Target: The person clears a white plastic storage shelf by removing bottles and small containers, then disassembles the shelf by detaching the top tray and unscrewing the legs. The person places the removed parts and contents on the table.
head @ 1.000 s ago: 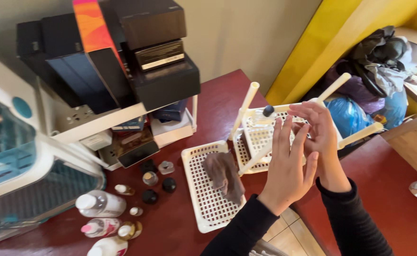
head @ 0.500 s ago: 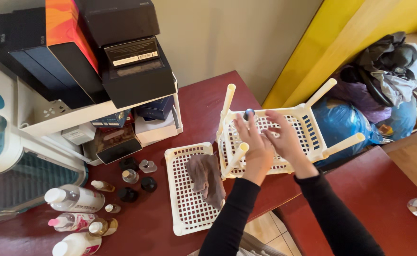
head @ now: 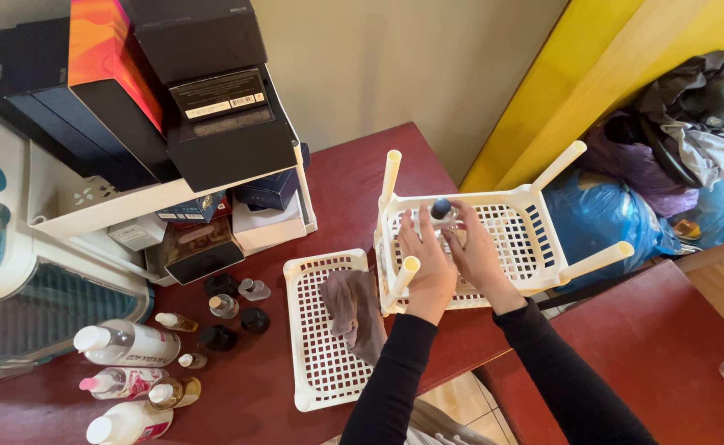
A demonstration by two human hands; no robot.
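Both hands have closed in on the small bottle since the frames before, when they were spread open and apart above the rack; now they meet at its far rim. Largest in view, the dark red table [head: 362, 177] carries everything. At its nine o'clock side stands a white shelf unit [head: 164, 198] piled with black boxes [head: 214, 107]. At the middle sits the white slatted rack [head: 527, 239], turned with its cream legs pointing up and outward, much as it stood half a second ago. Just beside it, toward seven o'clock, lies a flat white perforated tray [head: 317, 354] with a brown cloth [head: 354, 309] draped over it, unmoved. At eight o'clock on the table a cluster of white bottles [head: 123, 342] and small dark caps stays where it was. The left hand [head: 424, 264] lies on the rack's near corner with fingers stretched toward twelve o'clock, touching the small bottle [head: 442, 211]. The right hand [head: 473, 251] curls its fingertips round the same bottle, a loose pinch at its clear body below the dark round cap. The bottle stands upright at the rack's twelve o'clock edge.
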